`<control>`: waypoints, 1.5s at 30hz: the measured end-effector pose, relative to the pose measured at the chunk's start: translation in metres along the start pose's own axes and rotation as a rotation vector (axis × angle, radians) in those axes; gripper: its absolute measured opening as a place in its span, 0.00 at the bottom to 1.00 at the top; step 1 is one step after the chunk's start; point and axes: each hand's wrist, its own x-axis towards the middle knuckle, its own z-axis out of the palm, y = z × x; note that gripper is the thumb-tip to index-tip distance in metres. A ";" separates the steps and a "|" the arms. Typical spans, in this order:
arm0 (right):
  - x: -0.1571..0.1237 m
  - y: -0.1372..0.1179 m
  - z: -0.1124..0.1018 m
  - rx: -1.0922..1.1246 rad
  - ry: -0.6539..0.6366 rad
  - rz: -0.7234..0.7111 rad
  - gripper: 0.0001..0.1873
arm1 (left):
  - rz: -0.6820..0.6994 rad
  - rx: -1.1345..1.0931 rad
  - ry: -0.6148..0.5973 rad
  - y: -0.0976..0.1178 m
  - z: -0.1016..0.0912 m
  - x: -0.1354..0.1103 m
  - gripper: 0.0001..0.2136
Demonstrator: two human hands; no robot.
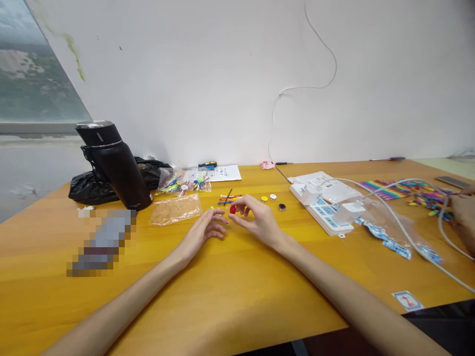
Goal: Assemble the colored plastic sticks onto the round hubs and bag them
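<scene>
My right hand [256, 217] rests on the wooden table [237, 287] with its fingers curled, pinching a small red round piece [232, 209]. My left hand [206, 230] lies just left of it, fingers loosely curled together near a small green piece [212, 208]; what it holds, if anything, is too small to make out. Just beyond the hands lie a few thin coloured sticks [228, 199] and three small round pieces: yellow [264, 199], white [273, 197] and black [282, 206].
A black flask [115, 165] stands on a black bag [92, 185] at the left. Clear plastic bags [174, 208] lie nearby, and paper [224, 173]. A white power strip [322, 207] with cables sits right. Rainbow sticks [408, 190] and another person's hand [463, 212] are far right.
</scene>
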 end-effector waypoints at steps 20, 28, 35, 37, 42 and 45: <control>0.001 0.035 -0.006 -0.424 -0.049 0.062 0.06 | 0.003 0.123 -0.086 0.002 -0.001 -0.002 0.19; 0.000 0.055 -0.025 -0.840 -0.085 0.250 0.05 | -0.005 0.162 -0.073 0.005 0.003 -0.005 0.16; 0.000 0.053 -0.027 -0.844 -0.145 0.317 0.08 | 0.191 0.342 0.119 0.011 -0.003 -0.003 0.10; 0.000 0.053 -0.027 -0.839 -0.150 0.321 0.08 | 0.230 0.435 0.200 0.010 -0.011 0.000 0.09; 0.001 0.051 -0.028 -0.844 -0.100 0.310 0.08 | 0.269 0.659 0.217 0.005 -0.022 0.002 0.12; 0.002 0.048 -0.024 -0.787 -0.044 0.255 0.08 | 0.305 0.854 0.055 0.006 -0.017 -0.004 0.16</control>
